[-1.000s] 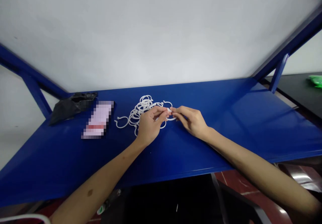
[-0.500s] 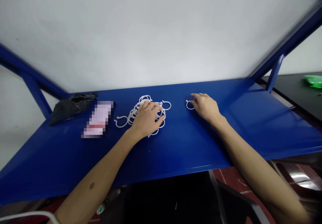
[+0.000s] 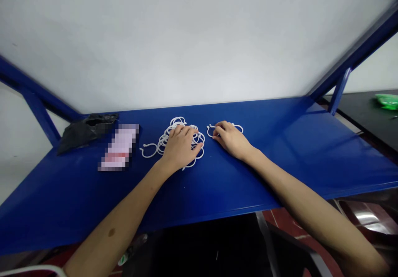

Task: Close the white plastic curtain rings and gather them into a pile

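My left hand lies over a pile of white plastic curtain rings, fingers spread and palm down. It hides part of the pile. The rings are thin open loops with small knobs at their ends. Just right of the pile, my right hand has its thumb and fingers closed on a single curtain ring at the table surface. Another loose curtain ring shows behind the right hand, partly covered by it.
The blue table meets a pale wall at the back. At left lie a black plastic bag and a blurred pinkish rectangular item. A green bag sits on a dark surface at far right. Blue frame bars slant at both sides.
My right hand has moved left, leaving one ring on the table and closing on the ring beside the pile, which now sits slightly farther right. My left hand stays on the pile.
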The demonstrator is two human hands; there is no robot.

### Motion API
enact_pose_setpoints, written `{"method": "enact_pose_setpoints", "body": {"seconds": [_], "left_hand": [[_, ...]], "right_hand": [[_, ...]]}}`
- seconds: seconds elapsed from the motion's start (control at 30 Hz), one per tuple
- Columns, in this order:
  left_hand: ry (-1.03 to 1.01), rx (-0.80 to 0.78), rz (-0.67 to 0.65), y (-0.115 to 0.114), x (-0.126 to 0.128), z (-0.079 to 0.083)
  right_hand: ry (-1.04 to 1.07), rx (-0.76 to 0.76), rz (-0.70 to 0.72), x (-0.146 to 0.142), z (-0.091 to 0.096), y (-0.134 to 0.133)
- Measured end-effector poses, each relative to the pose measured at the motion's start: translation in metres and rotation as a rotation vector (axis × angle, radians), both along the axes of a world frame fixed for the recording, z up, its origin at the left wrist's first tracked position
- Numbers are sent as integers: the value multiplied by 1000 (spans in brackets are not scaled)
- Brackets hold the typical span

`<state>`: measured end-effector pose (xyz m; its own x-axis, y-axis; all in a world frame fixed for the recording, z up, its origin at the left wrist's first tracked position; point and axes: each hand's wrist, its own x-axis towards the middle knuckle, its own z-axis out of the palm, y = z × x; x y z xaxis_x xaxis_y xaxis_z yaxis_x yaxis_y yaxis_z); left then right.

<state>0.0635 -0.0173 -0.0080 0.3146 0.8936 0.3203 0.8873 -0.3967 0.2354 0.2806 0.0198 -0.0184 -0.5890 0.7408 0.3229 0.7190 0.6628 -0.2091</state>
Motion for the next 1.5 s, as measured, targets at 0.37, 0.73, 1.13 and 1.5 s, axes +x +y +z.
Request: {"method": "enact_pose_setpoints", "body": {"seconds": [0.37,0.73,1.13,1.5], "left_hand": [[-451,46,54,-6,10,14],[-735,-92,-47,-11,13,19],[-426,48,-119,-10,4,18],[74,-48,-148,8,-25,18]], "right_hand": [[356,110,202,3,13,-15],[706,-182,53,-11,18,-34],[522,-49,229,-4,33,-38],[230,67,-338,48,10,18]]}}
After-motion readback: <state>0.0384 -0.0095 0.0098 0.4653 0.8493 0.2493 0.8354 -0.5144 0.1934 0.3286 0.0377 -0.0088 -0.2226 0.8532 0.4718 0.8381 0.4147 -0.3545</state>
